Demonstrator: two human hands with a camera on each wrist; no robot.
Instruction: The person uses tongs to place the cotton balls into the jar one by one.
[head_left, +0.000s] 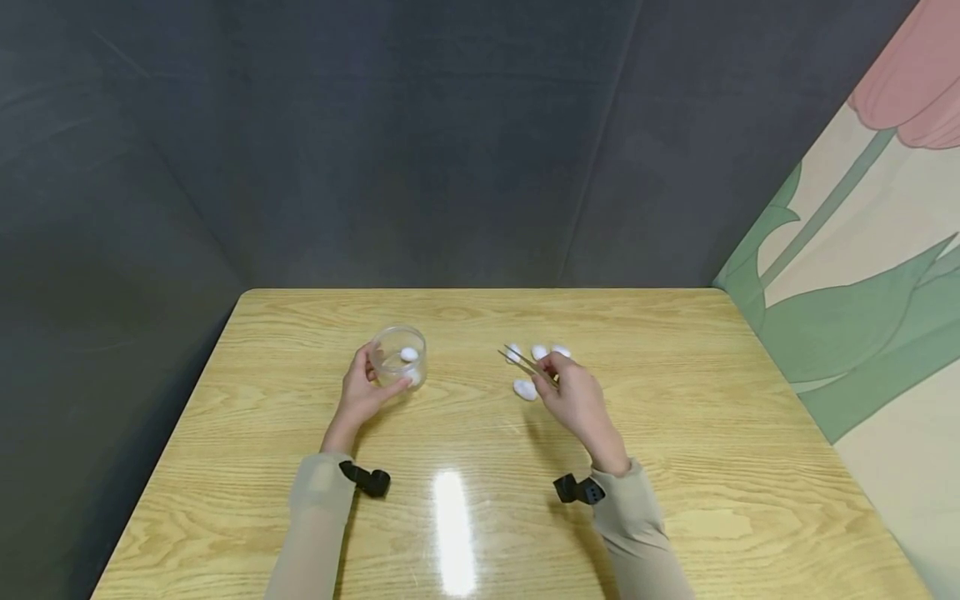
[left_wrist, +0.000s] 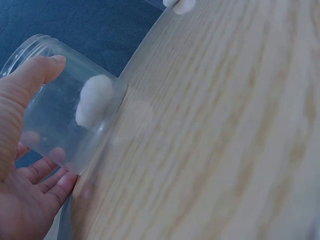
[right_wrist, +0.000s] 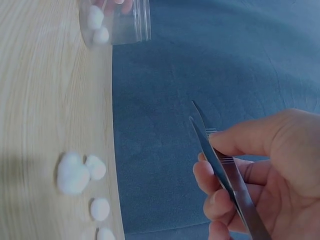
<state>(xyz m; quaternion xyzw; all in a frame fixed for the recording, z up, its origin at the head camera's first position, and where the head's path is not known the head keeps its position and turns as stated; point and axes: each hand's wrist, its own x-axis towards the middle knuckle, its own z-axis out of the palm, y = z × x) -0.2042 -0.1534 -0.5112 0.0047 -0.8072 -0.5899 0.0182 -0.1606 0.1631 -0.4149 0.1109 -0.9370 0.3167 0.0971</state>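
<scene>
Two cotton balls (head_left: 408, 355) sit in the clear jar (head_left: 400, 357) your left hand (head_left: 363, 392) grips; four more (head_left: 525, 389) lie at 3 o'clock — your right hand (head_left: 573, 398) pinches empty tweezers (head_left: 527, 364).

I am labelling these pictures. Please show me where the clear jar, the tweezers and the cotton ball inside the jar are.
clear jar (head_left: 390, 343): head view, its far rim.
tweezers (right_wrist: 220, 167): right wrist view, middle of the metal arms.
cotton ball (left_wrist: 94, 99): left wrist view, its middle, inside the jar.
</scene>
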